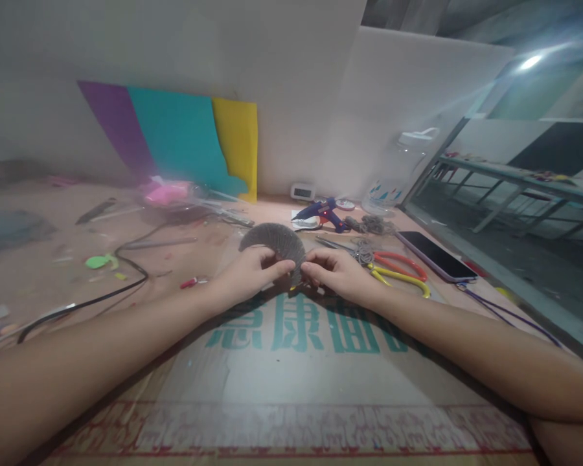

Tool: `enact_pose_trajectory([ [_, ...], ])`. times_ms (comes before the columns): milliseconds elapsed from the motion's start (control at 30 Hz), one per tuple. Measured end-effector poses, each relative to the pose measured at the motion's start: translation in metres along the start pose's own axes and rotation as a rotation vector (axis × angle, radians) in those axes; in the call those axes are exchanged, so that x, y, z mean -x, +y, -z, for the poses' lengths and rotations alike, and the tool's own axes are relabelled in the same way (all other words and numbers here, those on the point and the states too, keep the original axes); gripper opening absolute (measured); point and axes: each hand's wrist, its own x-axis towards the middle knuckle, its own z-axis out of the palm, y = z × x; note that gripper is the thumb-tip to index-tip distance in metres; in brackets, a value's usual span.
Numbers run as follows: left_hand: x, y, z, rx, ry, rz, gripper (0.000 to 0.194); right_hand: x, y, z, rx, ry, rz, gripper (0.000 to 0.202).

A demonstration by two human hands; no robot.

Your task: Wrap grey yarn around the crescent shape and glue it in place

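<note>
A grey ribbed curved piece [274, 238], fuzzy-looking and bent like an arch, is held up over the middle of the table. My left hand [252, 273] is closed on its lower side, with thumb and fingers pinching it near the bottom end. My right hand [337, 272] pinches the right edge of the same piece, its fingertips almost meeting those of the left. A small yellow bit [293, 288] shows just under the fingertips; what it belongs to is unclear. Just beyond my right hand lie scissors with orange and yellow handles [401, 272] and a tangle of grey strands [365, 251].
A blue glue gun [323, 213] with a red light lies behind the hands, near a small white digital display [302, 192]. To the right are a phone [436, 255] and a clear bottle [393, 171]. Left are a black cable [138, 278], a green leaf-shaped piece [97, 261] and scraps.
</note>
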Motion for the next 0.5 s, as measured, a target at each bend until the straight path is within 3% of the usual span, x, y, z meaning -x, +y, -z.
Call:
enact_pose_trajectory([
  [200,0.000,-0.005,-0.004,0.103,0.039,-0.065,0.034,0.001,0.000,0.000,-0.112,0.103,-0.048,0.025],
  [367,-0.003,-0.013,-0.005,0.145,0.117,-0.115,0.026,-0.002,0.003,0.006,-0.214,0.178,0.046,0.025],
  [500,-0.009,-0.016,-0.002,0.395,0.103,-0.014,0.033,0.000,0.002,0.007,-0.180,0.132,0.031,0.024],
])
